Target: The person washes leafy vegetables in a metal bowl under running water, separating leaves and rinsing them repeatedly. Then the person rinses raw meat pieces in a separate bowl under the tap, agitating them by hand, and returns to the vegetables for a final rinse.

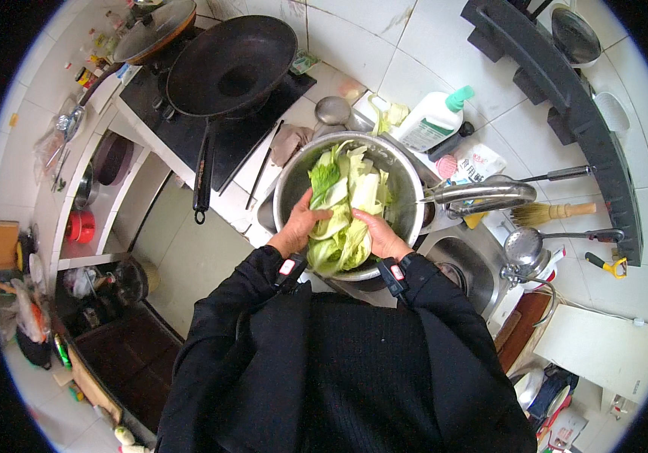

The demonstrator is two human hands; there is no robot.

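Pale green cabbage leaves [346, 198] are heaped in a large stainless steel basin [282, 198] set over the sink. At the left of the heap, my left hand [301, 222] has its fingers and thumb around some leaves. From the right side, my right hand [379, 231] grips the same bunch, thumb on top. The undersides of the leaves and most of my fingertips are hidden. A curved metal faucet [488, 195] reaches to the basin's right rim.
A black wok [233, 65] stands on the stove, its handle [203, 175] pointing towards me. Beyond the basin are a ladle [333, 110] and a white pump bottle [428, 123]. A second sink bowl [459, 260] lies at right, near a hanging skimmer [523, 246] and a straw brush [553, 212].
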